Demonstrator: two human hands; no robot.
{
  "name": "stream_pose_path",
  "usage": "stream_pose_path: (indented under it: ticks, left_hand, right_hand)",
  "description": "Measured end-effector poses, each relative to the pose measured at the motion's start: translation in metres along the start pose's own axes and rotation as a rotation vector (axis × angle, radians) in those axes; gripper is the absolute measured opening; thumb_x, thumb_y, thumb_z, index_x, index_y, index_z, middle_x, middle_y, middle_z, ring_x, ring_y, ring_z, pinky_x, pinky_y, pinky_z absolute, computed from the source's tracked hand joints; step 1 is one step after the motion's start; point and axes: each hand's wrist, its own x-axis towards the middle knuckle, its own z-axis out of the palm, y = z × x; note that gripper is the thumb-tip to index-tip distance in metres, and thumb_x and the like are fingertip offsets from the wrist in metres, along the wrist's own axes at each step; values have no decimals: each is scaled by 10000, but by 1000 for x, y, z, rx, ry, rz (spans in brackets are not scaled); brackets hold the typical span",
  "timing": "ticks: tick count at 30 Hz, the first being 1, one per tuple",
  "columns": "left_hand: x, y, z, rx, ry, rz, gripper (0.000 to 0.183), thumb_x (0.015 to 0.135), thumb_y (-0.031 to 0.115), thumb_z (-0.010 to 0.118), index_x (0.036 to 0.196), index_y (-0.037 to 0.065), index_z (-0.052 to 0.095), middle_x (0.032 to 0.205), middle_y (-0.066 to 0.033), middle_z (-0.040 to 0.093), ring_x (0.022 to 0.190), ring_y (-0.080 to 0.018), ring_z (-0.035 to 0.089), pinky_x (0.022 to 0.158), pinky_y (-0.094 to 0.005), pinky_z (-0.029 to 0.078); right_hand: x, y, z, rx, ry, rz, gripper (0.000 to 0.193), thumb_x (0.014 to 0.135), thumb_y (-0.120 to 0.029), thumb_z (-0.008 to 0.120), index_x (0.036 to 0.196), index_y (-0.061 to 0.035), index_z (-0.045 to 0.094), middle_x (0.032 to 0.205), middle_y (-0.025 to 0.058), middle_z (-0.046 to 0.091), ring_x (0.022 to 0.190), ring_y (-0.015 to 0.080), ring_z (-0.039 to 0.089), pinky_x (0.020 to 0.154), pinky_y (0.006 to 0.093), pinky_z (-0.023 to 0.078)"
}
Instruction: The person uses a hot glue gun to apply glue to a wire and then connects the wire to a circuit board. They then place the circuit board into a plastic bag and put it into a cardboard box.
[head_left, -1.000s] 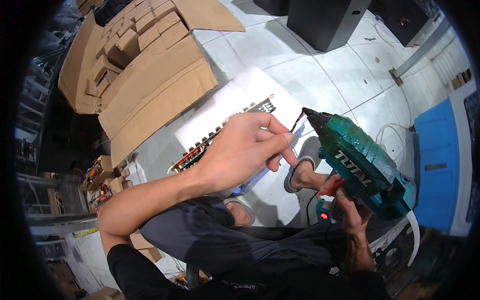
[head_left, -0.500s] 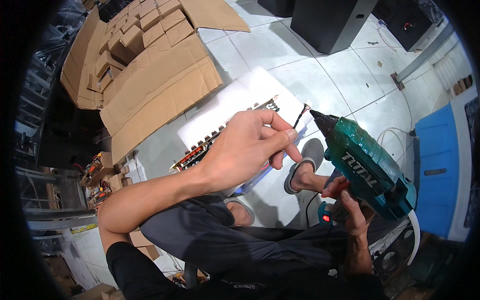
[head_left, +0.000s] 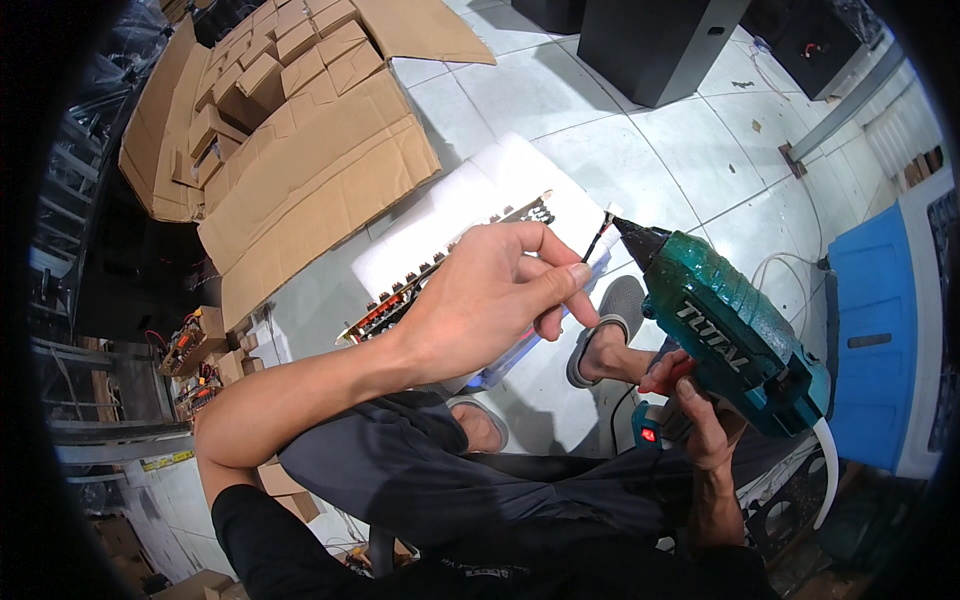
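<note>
My left hand (head_left: 500, 290) pinches a thin dark cable (head_left: 598, 243) between thumb and finger. At the cable's upper end sits a small white connector (head_left: 613, 209). My right hand (head_left: 700, 410) grips the handle of a teal glue gun (head_left: 725, 335), fingers at its red trigger. The gun's black nozzle (head_left: 637, 240) points at the connector, touching it or very close. A white glue stick (head_left: 831, 475) sticks out of the gun's rear. Below my left hand, a circuit board (head_left: 385, 307) with a row of parts lies by white foam (head_left: 510, 165); my hand hides part of it.
A large open carton (head_left: 320, 180) packed with small boxes stands at the left. Black cabinets (head_left: 650, 50) are at the far side. To the right is a blue and white container (head_left: 875, 340). My knees and sandalled feet are beneath my hands on the tiled floor (head_left: 540, 95).
The glue gun has shifted slightly left, its nozzle closer to the connector. My left hand has barely moved and keeps its pinch on the cable.
</note>
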Motion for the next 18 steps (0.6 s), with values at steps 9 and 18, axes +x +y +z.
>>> stream_pose_path:
  ticks: [9,18]
  left_hand:
    - [1,0,0,11,6,-8,202,1000,147,606,1008,-53,576,876,-161,734,650,-74,588,641,-224,487]
    - [0,-1,-1,-5,21,1,204,1001,148,608,1009,-53,579,869,-152,732,656,-77,593,645,-220,485]
  right_hand:
    - [-1,-8,2,-60,-36,101,295,892,-96,572,1113,100,562,913,204,633,843,285,666,806,413,563]
    - [-2,-9,-4,-125,-64,151,308,895,-100,556,1129,101,560,919,198,633,849,282,665,799,410,561]
